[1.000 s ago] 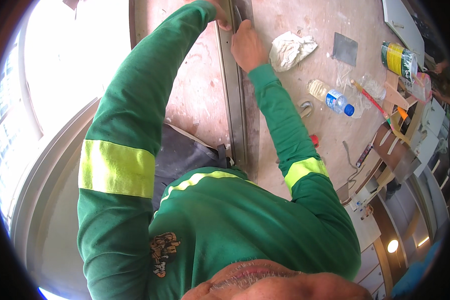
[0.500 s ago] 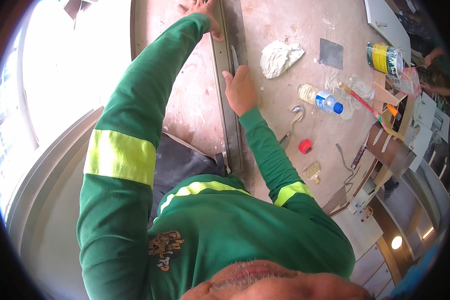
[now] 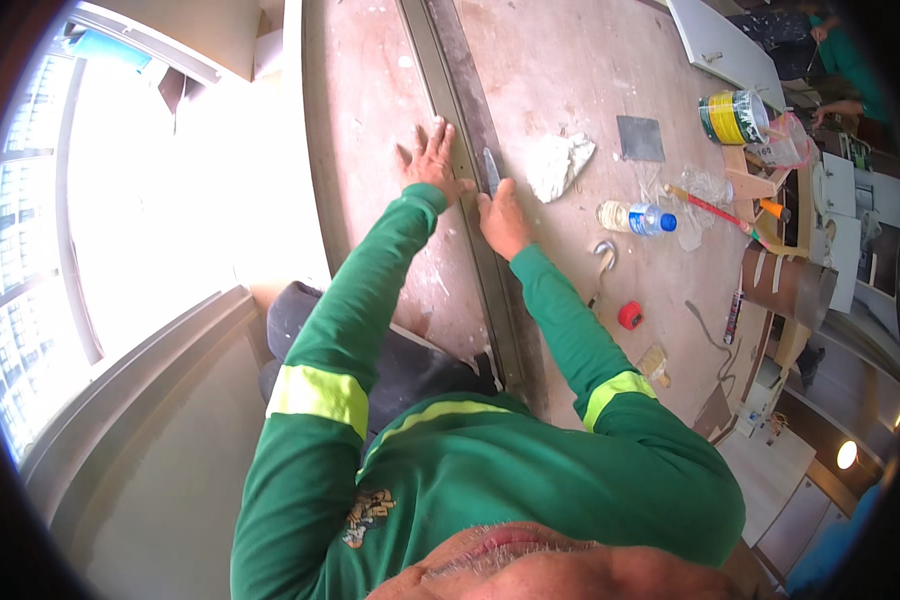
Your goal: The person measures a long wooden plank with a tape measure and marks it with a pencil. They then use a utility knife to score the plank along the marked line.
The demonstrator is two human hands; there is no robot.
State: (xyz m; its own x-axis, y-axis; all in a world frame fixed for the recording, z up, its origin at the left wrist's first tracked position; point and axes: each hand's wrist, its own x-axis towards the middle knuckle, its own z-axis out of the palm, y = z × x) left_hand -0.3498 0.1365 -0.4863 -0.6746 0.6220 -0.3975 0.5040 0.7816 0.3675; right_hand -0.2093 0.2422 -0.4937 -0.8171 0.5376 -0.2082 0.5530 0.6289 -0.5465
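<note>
A long dark olive-brown rail lies lengthwise across the work table, running from the far edge to my waist. My left hand rests with fingers spread on the table along the rail's left side, its thumb touching the rail. On the other side, my right hand is closed round a knife-like tool, its fingers against the rail. The tool's pale, tapered blade points away from me; its handle is hidden in my hand.
Right of my hands lie a crumpled white cloth, a grey square sheet, a plastic bottle, a red tape measure and a paintbrush. A paint can stands farther right. Another person is at the upper right.
My left hand has come back toward me along the rail, near my right hand. The view has shifted, and the blade shows more fully.
</note>
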